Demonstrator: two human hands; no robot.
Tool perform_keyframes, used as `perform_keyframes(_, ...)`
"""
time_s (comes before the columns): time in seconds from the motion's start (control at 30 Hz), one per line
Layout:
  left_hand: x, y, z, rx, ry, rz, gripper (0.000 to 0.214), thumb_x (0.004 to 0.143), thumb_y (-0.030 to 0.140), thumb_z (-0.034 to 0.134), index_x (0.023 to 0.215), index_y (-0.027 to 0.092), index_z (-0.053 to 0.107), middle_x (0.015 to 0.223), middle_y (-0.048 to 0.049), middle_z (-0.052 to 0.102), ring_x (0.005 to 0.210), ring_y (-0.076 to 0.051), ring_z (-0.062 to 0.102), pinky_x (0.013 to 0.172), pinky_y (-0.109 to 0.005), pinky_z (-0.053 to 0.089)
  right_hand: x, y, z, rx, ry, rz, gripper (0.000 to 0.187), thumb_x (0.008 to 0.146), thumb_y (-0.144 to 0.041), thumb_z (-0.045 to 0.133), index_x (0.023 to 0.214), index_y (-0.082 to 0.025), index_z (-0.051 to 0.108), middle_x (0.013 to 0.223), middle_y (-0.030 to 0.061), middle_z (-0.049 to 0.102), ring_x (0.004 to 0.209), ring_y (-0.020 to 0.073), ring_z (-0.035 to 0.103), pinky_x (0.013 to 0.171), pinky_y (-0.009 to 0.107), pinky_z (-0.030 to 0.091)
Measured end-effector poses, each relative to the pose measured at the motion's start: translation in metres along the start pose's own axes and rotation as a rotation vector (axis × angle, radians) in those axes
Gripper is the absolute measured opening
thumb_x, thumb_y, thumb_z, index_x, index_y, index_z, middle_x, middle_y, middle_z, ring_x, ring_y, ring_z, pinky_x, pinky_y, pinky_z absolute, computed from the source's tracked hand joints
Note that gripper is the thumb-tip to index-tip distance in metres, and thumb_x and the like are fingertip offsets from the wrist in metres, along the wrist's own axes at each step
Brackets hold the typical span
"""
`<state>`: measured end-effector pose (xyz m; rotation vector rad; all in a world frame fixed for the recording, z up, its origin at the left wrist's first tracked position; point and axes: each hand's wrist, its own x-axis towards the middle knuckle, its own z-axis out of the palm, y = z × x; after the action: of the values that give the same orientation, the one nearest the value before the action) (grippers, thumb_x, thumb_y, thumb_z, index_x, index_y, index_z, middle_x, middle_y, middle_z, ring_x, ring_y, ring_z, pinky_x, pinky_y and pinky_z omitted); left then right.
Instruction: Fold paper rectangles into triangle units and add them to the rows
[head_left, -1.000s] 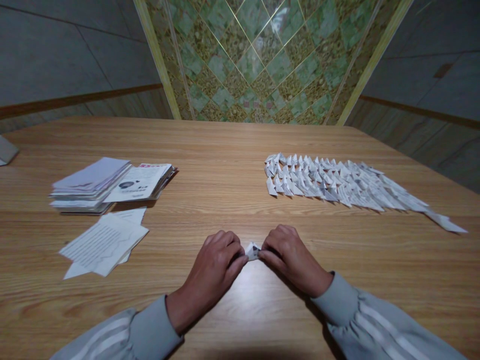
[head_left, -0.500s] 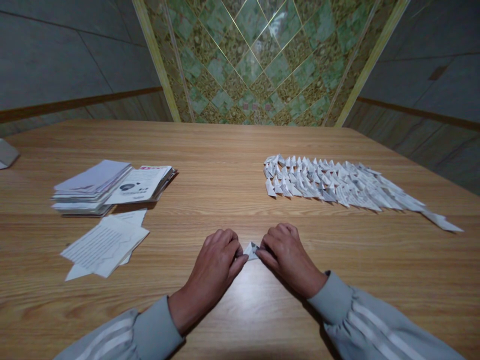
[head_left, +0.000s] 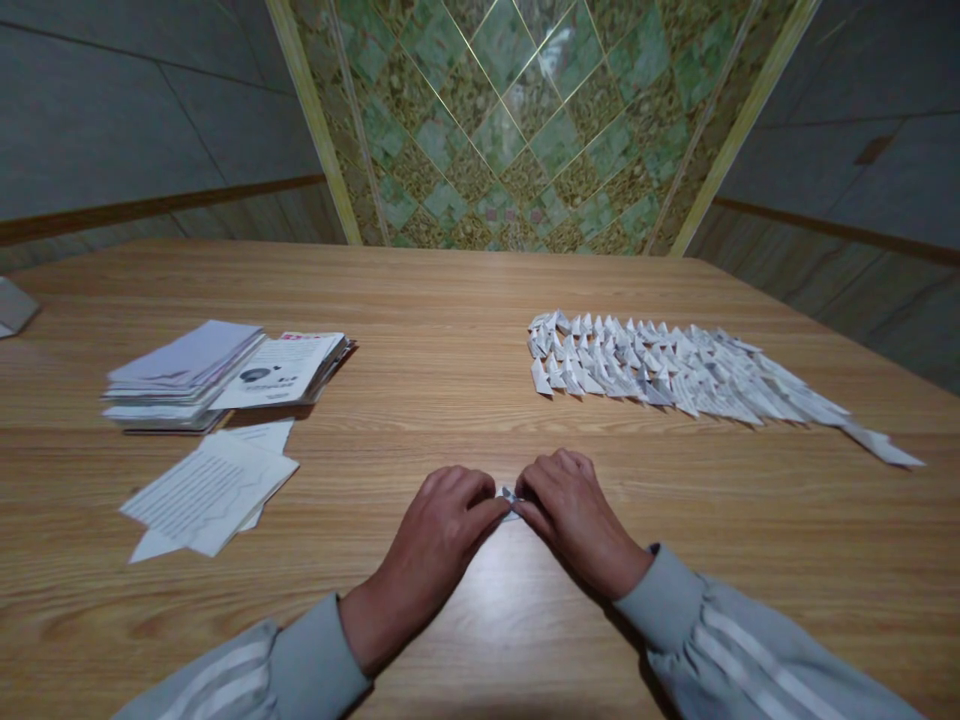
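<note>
the left hand and right hand pinch a folded paper between them, over the bench's near middle; mostly covered, its long axis and pointing direction can't be told.

The folded piece is matt paper, the table smooth, faintly glossy wood, the tiles shiny, the sleeves cloth.

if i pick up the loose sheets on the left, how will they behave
The loose sheets would probably be light and floppy, looking thin and flat. They may slide apart, since they overlap askew without visible binding.
</note>
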<state>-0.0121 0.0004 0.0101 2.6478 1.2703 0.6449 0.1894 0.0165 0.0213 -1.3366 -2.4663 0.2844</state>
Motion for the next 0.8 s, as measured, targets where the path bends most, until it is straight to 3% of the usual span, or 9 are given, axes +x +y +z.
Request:
perform_keyframes(0.17,-0.0013,-0.0007,-0.0004,0.026,-0.019,0.027,0.013,0.091,0.028,0.066,0.102,0.022,0.069,0.092,-0.0052,0.068,0.088,-0.024,0.057,0.078,-0.038,0.043,0.0003,0.0028,0.003,0.025,-0.002,-0.076,0.007,0.094,-0.025,0.064,0.1,-0.021,0.064,0.097,0.0056,0.063,0.095,0.0227,0.053,0.083,0.035,0.036)
perform_keyframes(0.37,-0.0015,-0.0002,0.0016,0.051,0.055,0.062,0.014,0.096,0.021,0.057,0.092,0.017,0.069,0.081,-0.0062,0.069,0.076,-0.022,0.059,0.071,-0.036,0.044,0.0006,-0.0008,-0.0017,-0.003,0.012,-0.113,0.013,0.098,-0.028,0.056,0.096,-0.019,0.065,0.093,0.0058,0.063,0.091,0.0218,0.052,0.084,0.037,0.034)
perform_keyframes(0.53,-0.0027,-0.0015,0.0,-0.078,0.124,0.015,0.017,0.097,0.018,0.053,0.089,0.017,0.068,0.079,-0.0053,0.069,0.073,-0.019,0.059,0.068,-0.032,0.043,-0.0009,-0.0034,-0.0048,0.01,0.113,-0.197,0.024,0.099,-0.036,0.054,0.089,-0.019,0.067,0.087,0.0046,0.063,0.089,0.021,0.049,0.088,0.039,0.031)
perform_keyframes(0.8,-0.0046,-0.0012,-0.0006,-0.332,0.199,-0.019,0.012,0.095,0.024,0.061,0.089,0.018,0.07,0.075,-0.0036,0.067,0.071,-0.017,0.058,0.065,-0.028,0.043,-0.0049,-0.0035,-0.0036,0.151,0.232,-0.254,0.031,0.101,-0.035,0.05,0.083,-0.019,0.069,0.072,0.0024,0.061,0.079,0.0188,0.048,0.081,0.036,0.031)
